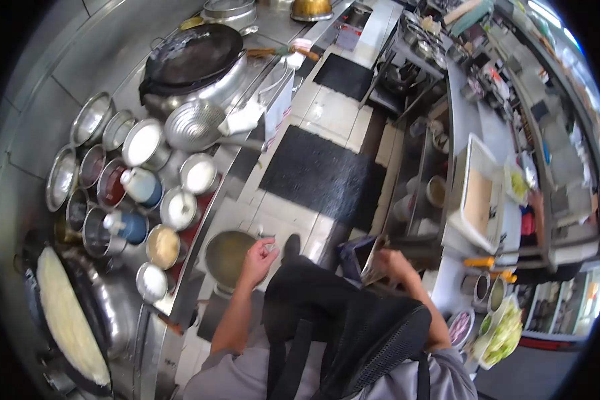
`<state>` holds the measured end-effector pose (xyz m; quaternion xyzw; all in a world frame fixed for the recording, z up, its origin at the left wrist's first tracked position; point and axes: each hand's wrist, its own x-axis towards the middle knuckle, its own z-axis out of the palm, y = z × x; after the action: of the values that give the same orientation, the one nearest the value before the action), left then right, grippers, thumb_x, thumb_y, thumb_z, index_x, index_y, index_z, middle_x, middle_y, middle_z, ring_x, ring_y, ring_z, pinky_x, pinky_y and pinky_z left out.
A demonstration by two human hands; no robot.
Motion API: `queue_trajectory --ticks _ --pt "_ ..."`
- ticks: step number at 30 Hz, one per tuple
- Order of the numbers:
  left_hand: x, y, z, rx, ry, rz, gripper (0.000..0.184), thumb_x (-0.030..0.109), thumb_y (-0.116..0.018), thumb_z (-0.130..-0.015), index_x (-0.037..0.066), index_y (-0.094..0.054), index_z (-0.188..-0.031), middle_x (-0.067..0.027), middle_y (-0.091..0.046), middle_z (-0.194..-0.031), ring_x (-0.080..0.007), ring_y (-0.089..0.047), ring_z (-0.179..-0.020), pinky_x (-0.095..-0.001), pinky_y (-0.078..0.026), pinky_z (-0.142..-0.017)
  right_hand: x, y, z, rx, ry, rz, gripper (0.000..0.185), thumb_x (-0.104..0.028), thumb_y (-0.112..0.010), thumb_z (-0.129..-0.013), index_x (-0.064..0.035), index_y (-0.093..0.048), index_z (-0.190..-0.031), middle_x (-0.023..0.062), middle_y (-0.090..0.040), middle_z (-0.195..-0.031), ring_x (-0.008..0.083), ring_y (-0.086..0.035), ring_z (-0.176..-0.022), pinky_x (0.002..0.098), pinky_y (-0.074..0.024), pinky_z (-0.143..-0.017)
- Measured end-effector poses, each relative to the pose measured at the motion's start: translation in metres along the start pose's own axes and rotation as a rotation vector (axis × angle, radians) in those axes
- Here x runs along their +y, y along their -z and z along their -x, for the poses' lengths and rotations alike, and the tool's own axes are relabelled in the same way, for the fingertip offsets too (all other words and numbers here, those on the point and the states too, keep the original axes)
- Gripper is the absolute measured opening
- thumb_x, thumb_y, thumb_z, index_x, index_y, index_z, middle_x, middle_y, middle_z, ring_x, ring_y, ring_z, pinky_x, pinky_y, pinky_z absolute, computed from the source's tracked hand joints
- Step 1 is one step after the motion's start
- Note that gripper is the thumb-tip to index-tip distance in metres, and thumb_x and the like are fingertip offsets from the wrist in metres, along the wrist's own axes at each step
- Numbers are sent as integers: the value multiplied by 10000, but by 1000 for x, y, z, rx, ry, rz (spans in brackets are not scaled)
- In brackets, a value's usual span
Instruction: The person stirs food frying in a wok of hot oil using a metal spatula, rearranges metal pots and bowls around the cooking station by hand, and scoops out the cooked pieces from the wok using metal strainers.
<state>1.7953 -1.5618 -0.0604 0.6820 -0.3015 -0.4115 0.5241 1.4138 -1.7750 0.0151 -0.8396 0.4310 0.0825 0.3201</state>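
My left hand (pixel 257 261) is over the floor with fingers loosely curled and a little apart, and nothing shows in it. Beside it, partly behind it in view, is a large round pot (pixel 228 259) with yellowish-brown liquid. My right hand (pixel 396 267) is closed at the edge of a shiny metal container (pixel 372 265); its fingertips are partly hidden. Against that container is a dark blue box-like thing (pixel 353 257), partly covered by my black apron (pixel 333 307).
Along the left counter stand a wok (pixel 193 60), a perforated ladle (pixel 195 125), several metal bowls and two squeeze bottles (pixel 142 185). A second wok (pixel 67 313) holds a pale sheet. Black mats (pixel 323 175) lie on the tiles. At right are shelving, a white tray (pixel 475 200) and chopped greens (pixel 501 333).
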Motion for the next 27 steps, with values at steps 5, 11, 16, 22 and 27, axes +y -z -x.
queue_trajectory --ticks 5,11,16,22,27 --pt "108 -36 -194 -45 -227 -115 328 183 -732 -878 54 -649 -1168 -12 -527 -612 -93 -493 -564 -277 -412 -528 46 67 -76 -5 -259 -238 304 -181 -681 -866 -3 -682 -1113 197 -728 -959 307 -719 -880 392 -558 -786" --pt "219 -83 -386 -130 -321 -124 296 157 -707 -906 43 -645 -1171 29 -520 -638 -56 -456 -585 -241 -390 -555 102 135 -189 50 -462 -345 260 -169 -646 -910 15 -696 -1087 155 -743 -927 244 -719 -778 356 -557 -717" --pt "235 -129 -542 -26 -209 147 276 190 -660 -954 21 -634 -1170 -7 -622 -766 -83 -554 -651 -268 -456 -590 166 180 -346 -142 -283 -353 286 -182 -676 -876 -15 -702 -1106 147 -742 -901 243 -723 -779 369 -567 -722" --pt "305 -139 -740 201 -111 746 264 232 -613 -992 35 -620 -1168 -48 -688 -997 -110 -638 -865 -243 -492 -745 168 324 -534 109 -217 -296 294 -183 -672 -879 -2 -690 -1109 204 -726 -916 321 -719 -863 389 -559 -785" --pt "317 -129 -949 374 -26 1018 337 121 -594 -964 -35 -516 -1253 -177 -632 -1168 -272 -643 -1032 -343 -533 -934 151 445 -629 196 -115 -319 293 -173 -647 -920 15 -663 -1145 154 -707 -799 197 -669 -656 326 -526 -630"
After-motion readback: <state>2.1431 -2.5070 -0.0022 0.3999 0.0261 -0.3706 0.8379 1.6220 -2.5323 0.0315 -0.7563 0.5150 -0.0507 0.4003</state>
